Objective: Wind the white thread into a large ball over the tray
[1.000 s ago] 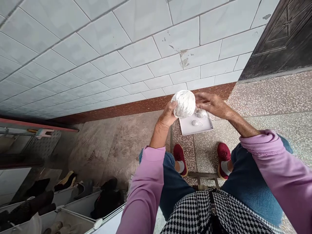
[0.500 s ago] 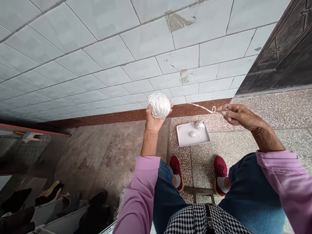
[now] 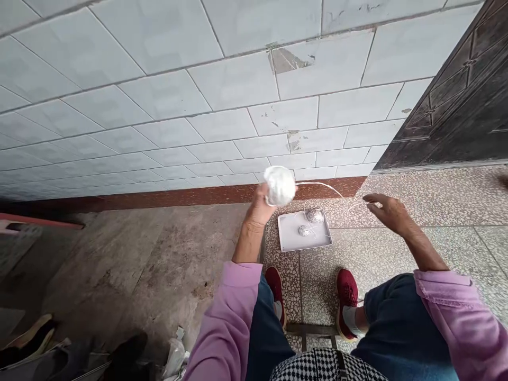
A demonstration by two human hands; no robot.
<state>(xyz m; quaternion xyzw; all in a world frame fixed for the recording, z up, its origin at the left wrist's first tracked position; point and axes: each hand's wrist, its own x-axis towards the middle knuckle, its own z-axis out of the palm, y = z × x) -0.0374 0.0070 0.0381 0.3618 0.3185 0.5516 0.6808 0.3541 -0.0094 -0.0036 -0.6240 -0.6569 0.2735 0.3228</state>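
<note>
A white ball of yarn (image 3: 280,186), slightly blurred, sits in my left hand (image 3: 262,205), whose fingers wrap round its lower side. From the ball a loose white strand (image 3: 323,184) runs right, sagging and curling toward my right hand (image 3: 388,212). The thumb and forefinger of that hand are pinched at the strand's end. Below, on the floor, a shallow white tray (image 3: 284,241) holds a larger speckled ball (image 3: 315,215) and a smaller speckled ball (image 3: 304,230), with thin thread about them.
A white tiled wall (image 3: 238,79) with a reddish-brown base strip stands in front. A dark panelled door (image 3: 448,116) is at the right. My red shoes (image 3: 346,291) rest on the speckled floor. Dark shoes (image 3: 32,338) and a plastic bag (image 3: 174,354) lie at lower left.
My left hand has moved right and slightly down with the yarn ball. The right hand has dropped a little, and the strand now hangs slacker. The view has shifted.
</note>
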